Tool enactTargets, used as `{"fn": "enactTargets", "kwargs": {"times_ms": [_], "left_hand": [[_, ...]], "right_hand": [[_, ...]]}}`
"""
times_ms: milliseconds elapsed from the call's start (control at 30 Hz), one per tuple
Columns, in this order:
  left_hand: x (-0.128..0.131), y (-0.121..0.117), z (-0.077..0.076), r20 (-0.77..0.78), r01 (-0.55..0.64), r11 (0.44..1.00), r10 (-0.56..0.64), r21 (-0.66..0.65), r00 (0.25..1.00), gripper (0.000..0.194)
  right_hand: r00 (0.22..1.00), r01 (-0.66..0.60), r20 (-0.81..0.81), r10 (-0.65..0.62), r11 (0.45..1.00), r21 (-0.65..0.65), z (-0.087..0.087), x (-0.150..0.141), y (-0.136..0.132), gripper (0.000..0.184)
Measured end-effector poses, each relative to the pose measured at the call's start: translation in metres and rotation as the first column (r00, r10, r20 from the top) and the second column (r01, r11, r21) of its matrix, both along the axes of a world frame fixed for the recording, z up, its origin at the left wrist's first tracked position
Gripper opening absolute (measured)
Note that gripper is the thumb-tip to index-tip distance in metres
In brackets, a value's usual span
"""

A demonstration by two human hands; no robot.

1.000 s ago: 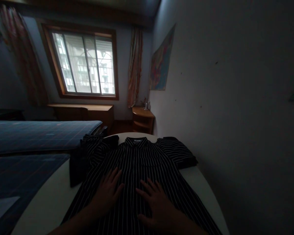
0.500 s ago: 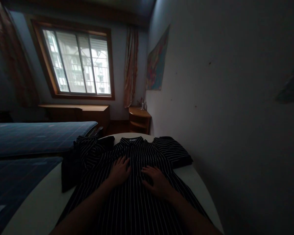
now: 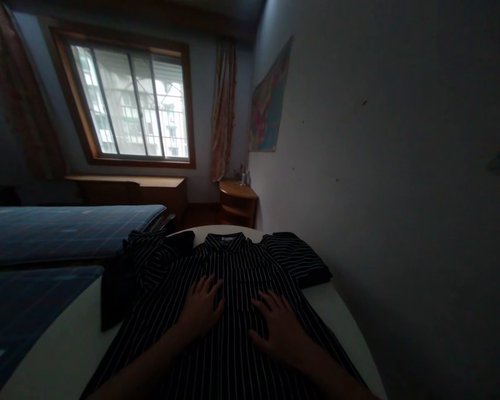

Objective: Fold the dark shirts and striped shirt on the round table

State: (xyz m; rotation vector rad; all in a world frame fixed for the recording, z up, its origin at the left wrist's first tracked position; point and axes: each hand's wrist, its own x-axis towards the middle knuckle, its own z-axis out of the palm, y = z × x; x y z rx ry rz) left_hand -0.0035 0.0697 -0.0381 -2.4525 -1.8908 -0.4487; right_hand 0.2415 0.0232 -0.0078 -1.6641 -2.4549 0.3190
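A black shirt with thin white stripes lies spread on a round pale table, its collar at the far edge. My left hand rests palm down on the left part of its front, fingers spread. On the right part lies my right hand, also flat with fingers apart. Neither hand grips the cloth. The right sleeve stretches out toward the wall with its stripes running crosswise. To the left, the other sleeve is bunched beside a dark cloth that hangs near the table edge.
Left of the table is a bed with a blue checked mattress. A white wall rises close on the right. Beyond stand a wooden desk under the window and a corner shelf.
Both hands have slid over the shirt toward me, the right one also a little to the right. The gap between them is wider. The shirt lies almost as before.
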Motion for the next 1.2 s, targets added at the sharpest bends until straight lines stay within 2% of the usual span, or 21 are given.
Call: {"fn": "enactTargets", "kwargs": {"times_ms": [100, 200, 333, 400, 467, 533, 633, 733, 867, 967, 1067, 1133, 1200], "left_hand": [[0.008, 0.006, 0.011, -0.037, -0.037, 0.999, 0.037, -0.011, 0.999, 0.050], [0.015, 0.018, 0.018, -0.056, -0.024, 1.000, 0.025, 0.004, 0.998, 0.045], [0.014, 0.025, 0.012, -0.026, -0.046, 0.998, 0.045, -0.033, 0.999, 0.054], [0.011, 0.023, 0.007, -0.027, -0.073, 0.996, 0.071, -0.060, 0.997, 0.056], [0.007, 0.019, 0.004, -0.038, -0.080, 0.995, 0.078, -0.061, 0.996, 0.055], [0.006, 0.015, 0.004, -0.042, -0.090, 0.994, 0.088, -0.055, 0.995, 0.055], [0.004, 0.015, 0.007, -0.028, -0.092, 0.995, 0.091, -0.045, 0.995, 0.056], [0.003, 0.019, 0.006, 0.007, -0.025, 0.999, 0.025, -0.027, 1.000, 0.058], [-0.001, 0.026, 0.001, 0.046, 0.065, 0.997, -0.063, -0.032, 0.997, 0.059], [-0.001, 0.027, -0.001, 0.027, 0.061, 0.997, -0.059, -0.056, 0.998, 0.058], [0.000, 0.027, -0.001, 0.004, 0.060, 0.996, -0.059, -0.073, 0.998, 0.060], [0.001, 0.026, 0.000, 0.001, 0.058, 0.995, -0.058, -0.086, 0.998, 0.060], [0.001, 0.026, 0.001, 0.003, 0.057, 0.994, -0.057, -0.092, 0.998, 0.060]], "right_hand": [[1.000, 0.005, -0.002, -0.005, 1.000, 0.030, 0.006, -0.008, 0.012, 0.071], [0.999, -0.032, 0.002, 0.032, 0.998, 0.045, 0.006, -0.015, 0.030, 0.075], [0.997, -0.068, 0.022, 0.068, 0.997, -0.023, -0.001, -0.021, 0.041, 0.079], [0.995, -0.100, 0.019, 0.100, 0.995, 0.006, -0.001, -0.024, 0.042, 0.079], [0.993, -0.119, 0.009, 0.119, 0.990, 0.071, 0.003, -0.026, 0.044, 0.072], [0.994, -0.110, 0.016, 0.108, 0.985, 0.132, 0.010, -0.028, 0.052, 0.056], [0.998, -0.016, 0.058, 0.004, 0.976, 0.218, 0.022, -0.024, 0.078, 0.036], [0.984, 0.153, 0.037, -0.173, 0.937, 0.313, 0.034, -0.007, 0.115, 0.035], [0.919, 0.370, -0.038, -0.392, 0.827, 0.424, 0.048, 0.032, 0.160, 0.038], [0.839, 0.515, -0.054, -0.541, 0.758, 0.401, 0.052, 0.061, 0.180, 0.041], [0.816, 0.541, 0.013, -0.577, 0.772, 0.333, 0.046, 0.078, 0.187, 0.045], [0.819, 0.528, 0.059, -0.570, 0.791, 0.310, 0.039, 0.081, 0.186, 0.038], [0.814, 0.524, 0.073, -0.576, 0.783, 0.335, 0.032, 0.080, 0.184, 0.030]]}}
